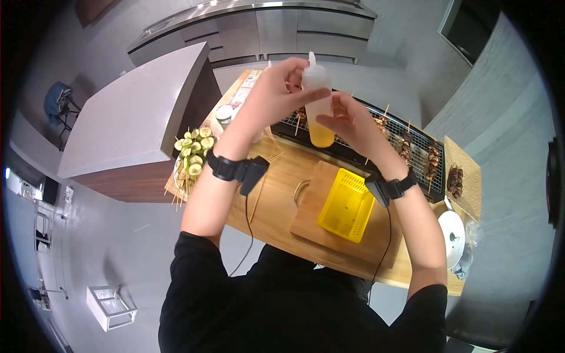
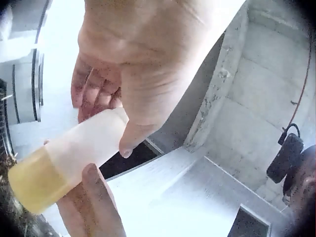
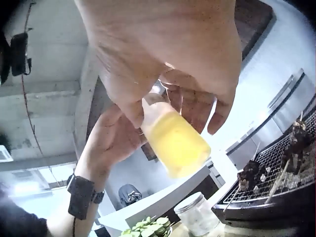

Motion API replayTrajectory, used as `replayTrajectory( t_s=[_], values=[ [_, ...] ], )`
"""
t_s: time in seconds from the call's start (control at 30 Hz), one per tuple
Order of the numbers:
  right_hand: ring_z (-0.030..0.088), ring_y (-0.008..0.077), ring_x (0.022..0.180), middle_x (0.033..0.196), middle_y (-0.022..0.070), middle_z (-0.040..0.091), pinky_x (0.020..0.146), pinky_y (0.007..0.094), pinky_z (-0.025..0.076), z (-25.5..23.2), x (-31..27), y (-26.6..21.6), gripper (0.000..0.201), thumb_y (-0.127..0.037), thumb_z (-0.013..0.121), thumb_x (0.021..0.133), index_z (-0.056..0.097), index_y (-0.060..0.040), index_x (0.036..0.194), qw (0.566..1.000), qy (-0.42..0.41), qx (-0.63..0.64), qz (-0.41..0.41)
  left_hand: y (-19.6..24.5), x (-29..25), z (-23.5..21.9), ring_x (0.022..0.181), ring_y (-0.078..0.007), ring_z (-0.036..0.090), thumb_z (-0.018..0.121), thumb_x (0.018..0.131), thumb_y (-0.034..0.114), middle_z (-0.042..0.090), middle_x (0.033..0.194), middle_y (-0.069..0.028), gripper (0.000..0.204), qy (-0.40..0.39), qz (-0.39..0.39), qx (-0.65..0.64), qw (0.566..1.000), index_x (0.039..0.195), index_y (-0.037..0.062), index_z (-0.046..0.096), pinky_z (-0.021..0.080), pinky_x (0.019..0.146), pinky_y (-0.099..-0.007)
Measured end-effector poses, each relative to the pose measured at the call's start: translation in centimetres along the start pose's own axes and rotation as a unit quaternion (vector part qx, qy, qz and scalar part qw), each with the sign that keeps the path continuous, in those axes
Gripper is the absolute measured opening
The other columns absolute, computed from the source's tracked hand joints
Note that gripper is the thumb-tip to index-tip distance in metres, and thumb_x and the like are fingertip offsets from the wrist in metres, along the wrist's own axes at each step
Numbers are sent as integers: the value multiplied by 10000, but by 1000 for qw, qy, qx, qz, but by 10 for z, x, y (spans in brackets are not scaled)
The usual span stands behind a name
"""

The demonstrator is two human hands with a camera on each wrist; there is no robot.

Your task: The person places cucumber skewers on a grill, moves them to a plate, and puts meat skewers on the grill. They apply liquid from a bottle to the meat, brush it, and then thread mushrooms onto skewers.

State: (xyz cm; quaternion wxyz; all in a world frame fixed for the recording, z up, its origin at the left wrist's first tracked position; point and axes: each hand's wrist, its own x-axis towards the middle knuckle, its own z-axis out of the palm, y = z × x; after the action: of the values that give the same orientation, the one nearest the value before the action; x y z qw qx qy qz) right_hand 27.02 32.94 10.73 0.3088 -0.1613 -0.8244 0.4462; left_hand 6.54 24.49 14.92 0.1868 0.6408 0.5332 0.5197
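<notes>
A translucent squeeze bottle [image 1: 319, 109] with a pointed nozzle stands nearly upright in the air between my hands, yellow liquid [image 1: 321, 136] in its lower part. My left hand [image 1: 272, 97] holds it near the cap [image 1: 316, 75], thumb across the front and fingers behind. Lower down, my right hand [image 1: 360, 130] grips the body from the right. In the left wrist view the thumb of the left hand [image 2: 148, 64] lies along the upper bottle [image 2: 91, 138]. The right wrist view has the right hand [image 3: 168, 54] round the bottle, its base pointing down.
Behind the bottle runs a black grill [image 1: 421, 147] with meat skewers. A yellow basket [image 1: 331, 215] sits on a wooden board [image 1: 306, 220]. Skewered green slices [image 1: 194, 150] lie at the left, near a lidded jar [image 1: 224, 113]. A white plate [image 1: 452, 226] stands at the right.
</notes>
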Motion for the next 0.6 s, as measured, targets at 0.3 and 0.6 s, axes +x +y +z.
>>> replayTrajectory(
  t_s=[0.3, 0.6],
  values=[
    [615, 88, 1085, 1158, 26, 670, 923, 270, 502, 2, -35, 1, 405, -95, 759, 946, 566, -18, 1293, 989, -7, 108, 99, -34, -29, 49, 902, -97, 654, 775, 954, 179, 678, 1050, -50, 462, 10, 8, -269, 963, 1312, -29, 570, 542, 801, -262],
    [642, 83, 1036, 1114, 4, 692, 902, 268, 507, -47, -19, 1, 385, -93, 746, 952, 587, -47, 1299, 995, 7, 17, 95, -127, -63, 39, 583, -58, 538, 694, 1014, 299, 603, 709, 39, 274, 89, -201, -234, 947, 962, 31, 679, 415, 518, -236]
  ],
)
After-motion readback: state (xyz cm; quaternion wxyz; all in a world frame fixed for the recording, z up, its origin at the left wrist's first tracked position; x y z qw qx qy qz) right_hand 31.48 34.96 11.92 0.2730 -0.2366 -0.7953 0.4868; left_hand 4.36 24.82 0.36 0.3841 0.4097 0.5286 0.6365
